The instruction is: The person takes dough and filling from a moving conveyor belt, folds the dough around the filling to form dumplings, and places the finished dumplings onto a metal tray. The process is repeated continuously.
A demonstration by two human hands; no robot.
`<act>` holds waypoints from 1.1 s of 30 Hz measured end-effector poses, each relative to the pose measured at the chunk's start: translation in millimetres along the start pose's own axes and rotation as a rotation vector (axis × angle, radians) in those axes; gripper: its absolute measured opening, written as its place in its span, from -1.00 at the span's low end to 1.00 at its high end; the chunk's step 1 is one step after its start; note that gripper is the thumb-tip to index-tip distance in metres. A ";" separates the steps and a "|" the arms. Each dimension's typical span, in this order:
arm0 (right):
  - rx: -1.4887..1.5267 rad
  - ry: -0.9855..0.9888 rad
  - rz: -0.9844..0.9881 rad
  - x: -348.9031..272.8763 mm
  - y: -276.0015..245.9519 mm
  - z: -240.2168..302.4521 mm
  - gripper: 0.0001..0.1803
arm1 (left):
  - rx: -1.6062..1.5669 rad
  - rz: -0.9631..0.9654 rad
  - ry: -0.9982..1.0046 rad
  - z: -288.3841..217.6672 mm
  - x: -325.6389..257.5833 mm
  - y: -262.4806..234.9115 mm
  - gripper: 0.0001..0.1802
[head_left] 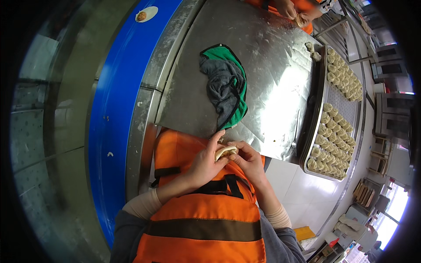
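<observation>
2 hands, left hand (205,164) and right hand (249,160), each grip pinching 1 dumpling (225,152); 2 trays (337,131) nearby, seemingly.

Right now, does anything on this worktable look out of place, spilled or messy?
Mostly tidy. A green and grey cloth lies crumpled mid-table, and two dumplings sit loose off the tray. Both hands hold a dumpling.

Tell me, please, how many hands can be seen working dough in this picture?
4: the left hand and right hand pinch one dumpling over the orange apron; a co-worker's two hands meet at the top edge, partly cropped.
</observation>
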State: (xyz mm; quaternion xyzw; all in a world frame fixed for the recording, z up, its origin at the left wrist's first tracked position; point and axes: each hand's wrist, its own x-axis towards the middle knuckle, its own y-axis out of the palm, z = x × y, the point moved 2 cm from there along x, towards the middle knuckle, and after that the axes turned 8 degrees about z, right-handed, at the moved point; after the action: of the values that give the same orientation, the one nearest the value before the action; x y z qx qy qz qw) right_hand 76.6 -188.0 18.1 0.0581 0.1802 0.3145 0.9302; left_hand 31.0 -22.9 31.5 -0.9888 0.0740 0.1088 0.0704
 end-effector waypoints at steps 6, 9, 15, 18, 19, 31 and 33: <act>-0.305 -0.066 0.021 -0.9 -1.5 -5.5 -0.78 | 0.015 0.092 -0.106 4.3 -1.3 4.2 -0.25; -0.278 -0.127 0.052 -2.2 -1.5 -2.0 -0.76 | -0.457 0.180 -0.167 30.1 0.2 11.7 -0.41; -0.122 -0.066 -0.099 -6.2 -10.4 -2.5 -0.69 | -0.680 0.194 -0.294 15.6 -1.1 5.3 -0.72; -0.332 -0.012 -0.118 -8.7 -3.8 10.3 -0.71 | -0.674 0.094 -0.235 15.8 -0.1 5.6 -0.72; -0.346 0.019 -0.123 -10.0 -0.8 12.3 -0.74 | -0.663 0.093 -0.236 16.3 -0.1 5.2 -0.72; -0.453 -0.034 -0.190 -5.4 5.6 16.7 -0.87 | -0.380 0.055 -0.238 10.0 0.0 3.8 -0.78; -0.274 -0.051 -0.243 -5.4 8.4 10.6 -0.84 | -0.369 0.050 -0.230 10.7 0.6 3.6 -0.79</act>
State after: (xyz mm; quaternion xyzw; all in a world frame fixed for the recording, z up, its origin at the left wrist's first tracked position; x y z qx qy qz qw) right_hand 71.8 -184.5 31.4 -0.0833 0.1178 0.2199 0.9648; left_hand 28.8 -24.8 20.6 -0.9639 0.0686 0.2341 -0.1066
